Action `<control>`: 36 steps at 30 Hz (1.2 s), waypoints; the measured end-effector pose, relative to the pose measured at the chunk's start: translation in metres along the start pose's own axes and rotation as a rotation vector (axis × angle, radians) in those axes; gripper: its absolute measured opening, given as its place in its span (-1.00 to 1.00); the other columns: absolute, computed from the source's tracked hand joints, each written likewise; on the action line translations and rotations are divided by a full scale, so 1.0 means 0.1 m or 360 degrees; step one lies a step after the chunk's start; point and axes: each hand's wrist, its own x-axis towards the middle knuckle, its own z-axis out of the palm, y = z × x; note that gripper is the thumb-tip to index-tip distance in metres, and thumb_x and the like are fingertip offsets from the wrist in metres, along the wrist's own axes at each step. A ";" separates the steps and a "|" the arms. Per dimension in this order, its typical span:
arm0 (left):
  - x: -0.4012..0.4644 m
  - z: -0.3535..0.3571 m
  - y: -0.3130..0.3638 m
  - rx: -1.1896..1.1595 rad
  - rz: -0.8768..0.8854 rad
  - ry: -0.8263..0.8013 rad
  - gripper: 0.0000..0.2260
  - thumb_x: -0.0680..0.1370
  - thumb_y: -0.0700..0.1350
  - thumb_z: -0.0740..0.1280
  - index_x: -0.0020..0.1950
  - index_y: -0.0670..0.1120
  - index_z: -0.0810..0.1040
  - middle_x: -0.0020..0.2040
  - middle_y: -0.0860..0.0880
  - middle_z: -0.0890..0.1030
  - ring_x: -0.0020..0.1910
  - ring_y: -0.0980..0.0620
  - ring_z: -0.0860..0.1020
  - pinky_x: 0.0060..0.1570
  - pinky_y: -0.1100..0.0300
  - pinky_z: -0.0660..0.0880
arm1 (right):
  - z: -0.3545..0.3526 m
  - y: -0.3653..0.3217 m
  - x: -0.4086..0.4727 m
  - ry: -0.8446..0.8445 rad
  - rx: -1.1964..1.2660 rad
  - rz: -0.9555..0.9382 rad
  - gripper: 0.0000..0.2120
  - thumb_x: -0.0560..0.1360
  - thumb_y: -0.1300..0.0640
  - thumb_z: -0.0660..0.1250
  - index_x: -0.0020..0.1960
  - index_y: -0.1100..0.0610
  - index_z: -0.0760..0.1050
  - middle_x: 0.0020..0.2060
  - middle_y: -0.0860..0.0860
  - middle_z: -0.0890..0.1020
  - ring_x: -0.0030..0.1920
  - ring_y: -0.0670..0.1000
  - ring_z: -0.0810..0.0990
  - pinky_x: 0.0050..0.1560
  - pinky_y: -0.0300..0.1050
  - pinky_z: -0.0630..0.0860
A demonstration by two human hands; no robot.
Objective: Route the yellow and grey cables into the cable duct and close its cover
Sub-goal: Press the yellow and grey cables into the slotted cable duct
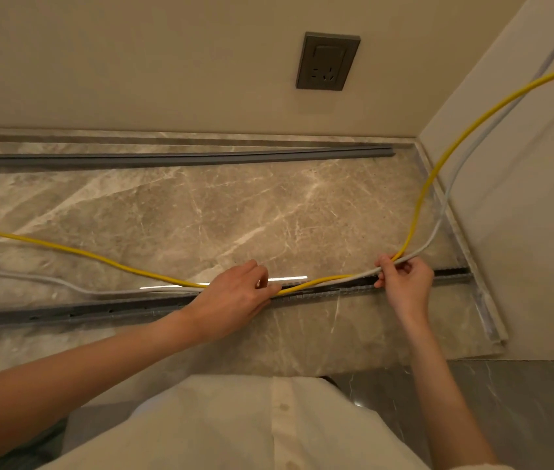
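Note:
A long grey cable duct (109,308) lies open along the near part of the marble slab (201,215). The yellow cable (65,249) and the grey cable (48,281) cross the slab from the left, run side by side just above the duct between my hands, then curve up the right wall. My left hand (235,296) rests on both cables at the duct's middle, fingers closed over them. My right hand (404,279) pinches both cables near the duct's right end. The duct's grey cover (167,158) lies apart at the back, along the wall.
A grey wall socket (328,61) sits on the back wall above the slab. A white panel (523,198) closes off the right side. A raised marble edge (486,300) runs along the slab's right end. My white shirt fills the bottom of the view.

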 end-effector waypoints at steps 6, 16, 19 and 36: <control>-0.03 0.03 0.00 -0.0097 0.0004 0.0081 -0.81 0.48 -0.20 0.39 0.08 -0.11 0.63 -0.10 -0.13 0.61 -0.28 -0.10 0.54 -0.33 0.14 0.48 | 0.01 0.01 -0.04 0.0016 -0.0205 -0.0122 -0.90 0.51 0.20 0.36 -0.13 0.21 0.48 -0.41 0.02 0.56 -0.61 -0.18 0.50 -0.53 -0.34 0.46; -0.05 0.06 -0.10 -0.0121 0.0198 0.0020 -0.73 0.56 -0.16 0.16 0.12 -0.12 0.62 -0.05 -0.12 0.63 -0.15 -0.12 0.57 -0.14 0.10 0.51 | 0.12 0.12 -0.32 0.0265 -0.0227 -0.0511 -0.91 0.54 0.17 0.32 -0.08 0.20 0.47 -0.27 0.17 0.60 -0.31 0.17 0.58 -0.27 -0.06 0.51; -0.03 0.06 -0.15 -0.0055 0.0226 -0.0073 -0.74 0.52 -0.15 0.18 0.12 -0.10 0.59 0.03 -0.11 0.59 -0.06 -0.13 0.54 -0.05 0.06 0.48 | 0.12 0.16 -0.36 0.0357 -0.0285 -0.0540 -0.89 0.53 0.19 0.33 -0.10 0.24 0.48 -0.29 0.06 0.55 -0.32 0.05 0.51 -0.29 -0.36 0.34; 0.88 0.40 0.37 -0.0258 0.0084 -0.0383 -0.58 0.56 -0.05 0.25 0.40 -0.09 0.30 0.17 -0.15 0.50 0.11 -0.15 0.46 -0.01 -0.03 0.44 | -0.11 -0.06 0.00 0.0158 0.0256 0.0385 -0.90 0.43 0.23 0.45 -0.23 0.16 0.55 -0.43 -0.01 0.58 -0.47 -0.18 0.50 -0.49 -0.37 0.44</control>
